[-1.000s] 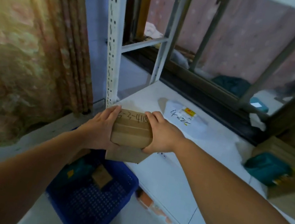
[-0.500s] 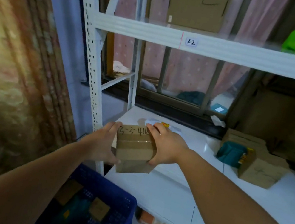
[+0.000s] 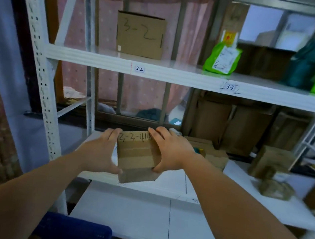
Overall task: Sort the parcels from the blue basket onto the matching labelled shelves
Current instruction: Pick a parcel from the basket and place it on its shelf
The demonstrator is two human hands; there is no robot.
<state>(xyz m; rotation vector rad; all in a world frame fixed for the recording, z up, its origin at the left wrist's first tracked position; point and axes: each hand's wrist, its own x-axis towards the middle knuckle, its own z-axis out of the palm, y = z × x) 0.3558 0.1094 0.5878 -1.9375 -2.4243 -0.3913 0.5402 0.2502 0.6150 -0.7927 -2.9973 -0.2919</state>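
Parcel box has risen from over the blue basket to the front edge of the lower shelf. Basket is now just a strip at the bottom of frame. Box has rotated slightly and its written top now sits skewed. Left grip shifted from flat on the side to thumb at the near-left corner, fingers at the top-left edge. Right grip rose with the box. View tilted up: upper shelf, tags 3-2 and 3-3, and green bag are newly in frame.

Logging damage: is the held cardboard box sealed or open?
Sealed on top: the cardboard box, held between left hand and right hand, shows tape across closed flaps. Underside hidden.
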